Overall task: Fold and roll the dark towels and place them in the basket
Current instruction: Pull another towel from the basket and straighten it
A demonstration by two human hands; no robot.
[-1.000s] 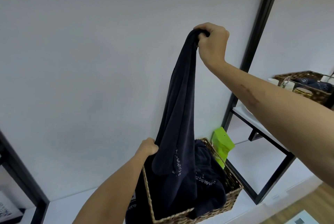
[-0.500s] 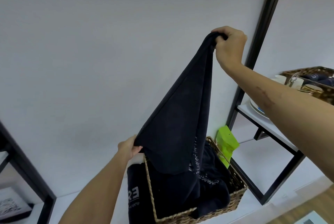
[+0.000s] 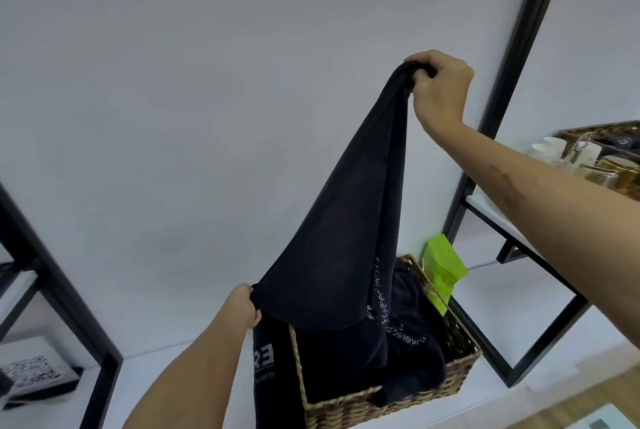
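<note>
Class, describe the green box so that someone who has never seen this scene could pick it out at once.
Find the wicker basket full of dark towels on the white shelf. Right behind its far right corner, against the black frame post, stands the green box, tilted. It is the only bright green thing here.

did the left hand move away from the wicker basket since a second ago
Yes. The left hand has shifted leftward off the wicker basket corner, spreading the dark towel.
</note>
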